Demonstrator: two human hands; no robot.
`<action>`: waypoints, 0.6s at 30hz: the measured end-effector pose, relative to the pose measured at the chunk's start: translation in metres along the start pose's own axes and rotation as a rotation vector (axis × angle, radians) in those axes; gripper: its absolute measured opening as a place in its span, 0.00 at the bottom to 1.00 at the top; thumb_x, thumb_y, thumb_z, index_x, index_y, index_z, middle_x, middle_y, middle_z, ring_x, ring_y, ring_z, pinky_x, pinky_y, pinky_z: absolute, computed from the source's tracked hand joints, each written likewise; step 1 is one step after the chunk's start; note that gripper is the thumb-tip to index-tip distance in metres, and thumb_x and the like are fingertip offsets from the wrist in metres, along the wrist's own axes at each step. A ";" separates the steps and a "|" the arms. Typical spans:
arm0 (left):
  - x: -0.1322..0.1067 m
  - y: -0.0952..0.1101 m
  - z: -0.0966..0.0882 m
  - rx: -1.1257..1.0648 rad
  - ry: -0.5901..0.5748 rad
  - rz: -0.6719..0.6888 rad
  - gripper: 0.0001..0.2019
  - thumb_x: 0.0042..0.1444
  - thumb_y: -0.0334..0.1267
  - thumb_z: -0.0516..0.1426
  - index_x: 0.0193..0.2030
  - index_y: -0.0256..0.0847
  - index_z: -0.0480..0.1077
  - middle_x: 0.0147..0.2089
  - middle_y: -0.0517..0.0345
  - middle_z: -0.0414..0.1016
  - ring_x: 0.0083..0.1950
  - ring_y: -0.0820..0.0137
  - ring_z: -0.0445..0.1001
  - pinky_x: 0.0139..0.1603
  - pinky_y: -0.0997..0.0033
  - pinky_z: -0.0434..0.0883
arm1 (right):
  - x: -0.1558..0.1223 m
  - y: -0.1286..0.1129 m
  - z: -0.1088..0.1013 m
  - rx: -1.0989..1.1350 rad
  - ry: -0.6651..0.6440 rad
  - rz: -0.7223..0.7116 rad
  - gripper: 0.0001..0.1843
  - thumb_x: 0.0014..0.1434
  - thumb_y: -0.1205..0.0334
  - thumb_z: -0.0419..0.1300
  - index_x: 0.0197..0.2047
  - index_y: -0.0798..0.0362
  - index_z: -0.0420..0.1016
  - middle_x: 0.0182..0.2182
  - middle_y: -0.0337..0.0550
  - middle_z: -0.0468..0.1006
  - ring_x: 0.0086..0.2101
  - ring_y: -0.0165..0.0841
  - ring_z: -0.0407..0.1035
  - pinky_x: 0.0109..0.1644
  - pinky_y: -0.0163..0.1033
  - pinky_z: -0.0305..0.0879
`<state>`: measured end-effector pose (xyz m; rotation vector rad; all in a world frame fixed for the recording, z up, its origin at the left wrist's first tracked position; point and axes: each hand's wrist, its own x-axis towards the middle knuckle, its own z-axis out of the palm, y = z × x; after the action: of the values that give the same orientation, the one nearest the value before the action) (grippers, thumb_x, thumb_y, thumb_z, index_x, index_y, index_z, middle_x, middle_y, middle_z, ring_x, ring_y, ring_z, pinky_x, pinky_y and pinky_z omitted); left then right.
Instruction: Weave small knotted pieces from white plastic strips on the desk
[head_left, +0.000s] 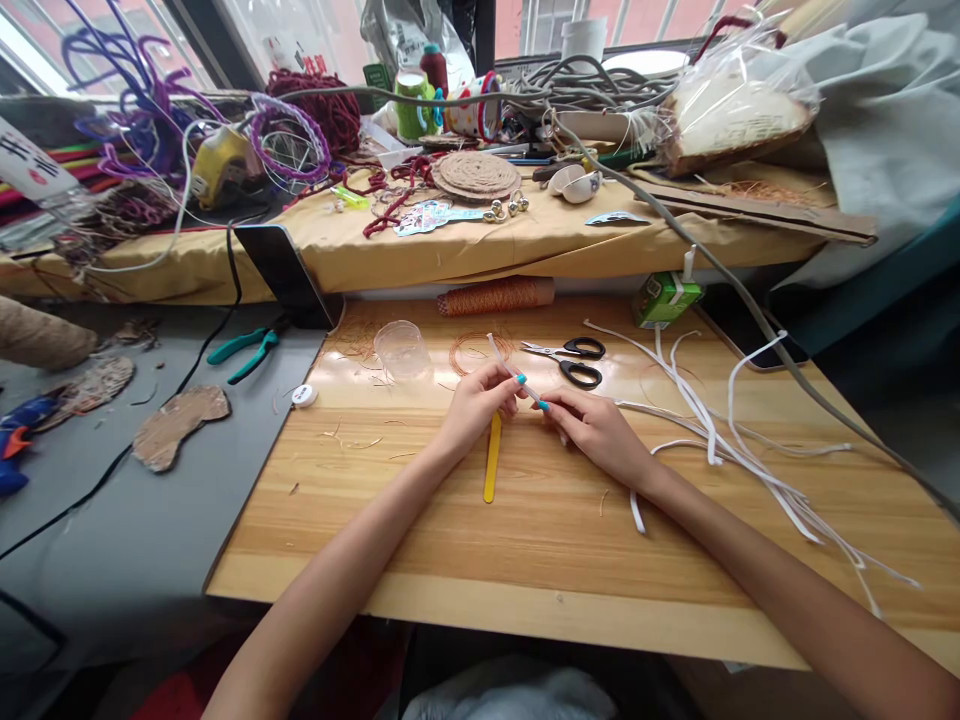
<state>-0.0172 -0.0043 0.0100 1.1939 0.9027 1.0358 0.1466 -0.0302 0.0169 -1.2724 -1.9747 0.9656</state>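
My left hand (480, 395) and my right hand (600, 425) are close together over the wooden board. Between them runs a thin white strip (494, 347), pinched in the fingertips of both; its free end points up and away past my left hand. A flat yellow stick (491, 472) comes out below my left fingers, and I cannot tell whether they touch it. Just beyond my right hand lie black-handled scissors (581, 374), blades pointing left. More long white strips (709, 425) are spread to the right, partly under my right forearm.
A clear plastic cup (402, 350), a coil of copper-coloured wire (457, 345) and an orange thread spool (495, 296) sit behind my hands. A green drink carton (667, 300) stands at back right. Teal-handled pliers (251, 352) lie left, beside a leaning phone (281, 275). A grey cable (720, 265) crosses the right side.
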 end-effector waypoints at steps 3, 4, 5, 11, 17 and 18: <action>0.000 0.001 0.000 -0.011 -0.012 -0.005 0.09 0.47 0.39 0.54 0.28 0.34 0.64 0.24 0.59 0.68 0.20 0.80 0.63 0.20 0.80 0.63 | 0.000 -0.001 0.000 -0.018 0.022 0.003 0.14 0.57 0.60 0.46 0.42 0.53 0.68 0.23 0.38 0.67 0.19 0.25 0.58 0.26 0.31 0.58; 0.000 0.001 0.000 -0.012 -0.013 -0.003 0.09 0.47 0.39 0.54 0.28 0.34 0.64 0.24 0.59 0.68 0.20 0.80 0.63 0.20 0.80 0.64 | 0.000 -0.001 0.000 -0.026 0.027 -0.001 0.14 0.57 0.60 0.46 0.43 0.53 0.68 0.23 0.38 0.68 0.19 0.25 0.58 0.27 0.32 0.59; 0.000 0.001 0.000 -0.012 -0.011 0.000 0.09 0.47 0.39 0.54 0.28 0.34 0.64 0.24 0.59 0.69 0.20 0.80 0.64 0.20 0.80 0.64 | 0.000 -0.002 0.000 -0.034 0.029 -0.006 0.15 0.57 0.60 0.46 0.43 0.53 0.68 0.23 0.38 0.68 0.19 0.25 0.59 0.27 0.32 0.59; 0.000 -0.001 0.000 0.017 0.019 0.014 0.09 0.47 0.39 0.54 0.27 0.34 0.63 0.24 0.60 0.68 0.20 0.80 0.63 0.19 0.80 0.64 | 0.000 -0.001 0.001 -0.043 0.045 -0.011 0.15 0.57 0.60 0.46 0.43 0.54 0.68 0.23 0.39 0.68 0.19 0.25 0.59 0.27 0.33 0.59; -0.001 -0.001 -0.001 0.034 0.024 0.021 0.09 0.47 0.39 0.54 0.26 0.34 0.63 0.24 0.60 0.68 0.19 0.80 0.63 0.19 0.80 0.64 | 0.000 0.001 0.000 0.041 0.030 0.015 0.16 0.56 0.60 0.47 0.44 0.54 0.69 0.22 0.38 0.67 0.18 0.24 0.57 0.24 0.31 0.57; -0.001 -0.001 -0.001 0.026 0.019 0.017 0.09 0.47 0.39 0.54 0.27 0.34 0.63 0.24 0.60 0.68 0.19 0.80 0.63 0.19 0.80 0.64 | 0.000 0.001 0.000 0.060 0.020 0.023 0.16 0.56 0.60 0.47 0.44 0.54 0.69 0.22 0.38 0.67 0.18 0.24 0.57 0.23 0.31 0.57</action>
<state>-0.0180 -0.0048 0.0091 1.2172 0.9243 1.0532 0.1470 -0.0299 0.0161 -1.2699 -1.9059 1.0122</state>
